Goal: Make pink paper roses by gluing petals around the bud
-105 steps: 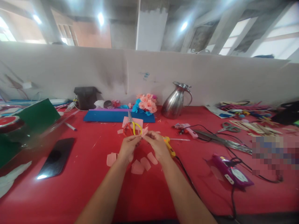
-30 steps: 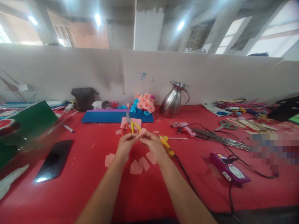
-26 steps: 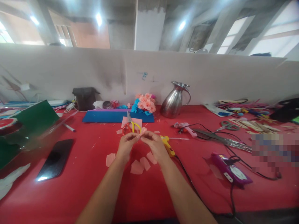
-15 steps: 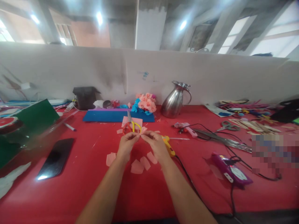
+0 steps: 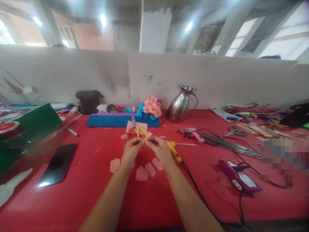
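Fingertips pinched together, my left hand [image 5: 132,150] and my right hand [image 5: 159,149] meet on a small pink paper flower piece [image 5: 148,135], mostly hidden by the fingers. Just beyond them lie scissors [image 5: 140,130] with a red and a yellow handle loop, their blades over a pink paper sheet [image 5: 144,126]. Nearer to me, several cut pink paper pieces [image 5: 142,173] lie between my forearms. A yellow glue gun [image 5: 174,151] rests right beside my right hand, its black cord running toward the front edge.
A bunch of pink paper flowers [image 5: 152,107] sits behind a blue sheet stack [image 5: 113,121]. To its right stands a metal jug [image 5: 180,104]. A phone [image 5: 58,164] lies at left, a purple power strip [image 5: 240,177] at right. Farther right are a pink glue gun [image 5: 196,136] and wires [image 5: 231,146].
Almost nothing differs. Both hands stay together at the same spot, with only a slight shift of the fingers around the pink paper.
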Demonstrator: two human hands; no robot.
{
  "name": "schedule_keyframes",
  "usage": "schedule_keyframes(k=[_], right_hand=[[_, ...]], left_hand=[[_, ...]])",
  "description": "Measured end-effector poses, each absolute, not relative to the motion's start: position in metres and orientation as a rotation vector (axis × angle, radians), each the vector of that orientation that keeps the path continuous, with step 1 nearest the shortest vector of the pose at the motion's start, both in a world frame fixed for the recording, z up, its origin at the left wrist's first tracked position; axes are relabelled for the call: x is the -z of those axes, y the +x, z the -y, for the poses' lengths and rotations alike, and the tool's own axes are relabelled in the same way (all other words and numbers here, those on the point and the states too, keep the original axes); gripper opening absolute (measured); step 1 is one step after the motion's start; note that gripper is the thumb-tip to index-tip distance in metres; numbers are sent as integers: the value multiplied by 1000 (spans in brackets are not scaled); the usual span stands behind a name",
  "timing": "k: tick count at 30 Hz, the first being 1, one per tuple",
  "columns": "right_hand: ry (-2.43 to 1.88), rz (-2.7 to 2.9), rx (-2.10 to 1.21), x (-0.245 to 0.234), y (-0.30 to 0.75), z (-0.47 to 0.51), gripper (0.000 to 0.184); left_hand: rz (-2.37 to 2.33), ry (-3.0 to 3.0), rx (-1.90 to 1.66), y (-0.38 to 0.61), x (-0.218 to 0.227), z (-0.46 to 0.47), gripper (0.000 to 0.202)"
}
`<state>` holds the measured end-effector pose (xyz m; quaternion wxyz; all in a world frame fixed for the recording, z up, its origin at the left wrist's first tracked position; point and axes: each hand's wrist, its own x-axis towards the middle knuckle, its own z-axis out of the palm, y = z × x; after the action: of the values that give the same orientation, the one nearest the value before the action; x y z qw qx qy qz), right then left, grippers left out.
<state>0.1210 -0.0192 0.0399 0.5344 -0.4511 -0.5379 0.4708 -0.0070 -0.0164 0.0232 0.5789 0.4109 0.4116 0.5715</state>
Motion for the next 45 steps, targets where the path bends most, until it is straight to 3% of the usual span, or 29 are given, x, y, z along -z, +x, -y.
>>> schedule_keyframes(k=[45], right_hand=[[-1085, 1430, -962, -38, 123, 20, 17]], left_hand=[[-774, 703, -1228, -5, -27, 16, 18]])
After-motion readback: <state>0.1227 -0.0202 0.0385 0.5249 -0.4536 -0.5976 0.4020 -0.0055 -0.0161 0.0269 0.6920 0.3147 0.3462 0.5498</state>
